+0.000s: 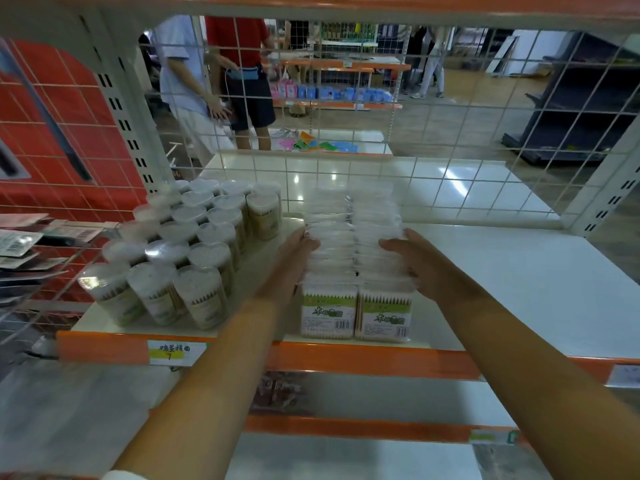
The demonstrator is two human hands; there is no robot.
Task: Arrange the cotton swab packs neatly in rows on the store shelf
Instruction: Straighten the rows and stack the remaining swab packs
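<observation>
Two rows of flat, clear cotton swab packs [355,258] with green and white labels stand on the white shelf [519,289], running from the front edge towards the wire back. My left hand [294,258] presses flat against the left side of the rows. My right hand [415,265] presses against their right side, fingers curved along the packs. The front two packs show their labels above the orange shelf edge.
Several round tubs of swabs [183,247] stand in rows at the left of the same shelf. A wire mesh back [433,140] closes the shelf. An orange front rail [346,358] carries a price tag. Hanging carded goods are at far left. People stand beyond the mesh.
</observation>
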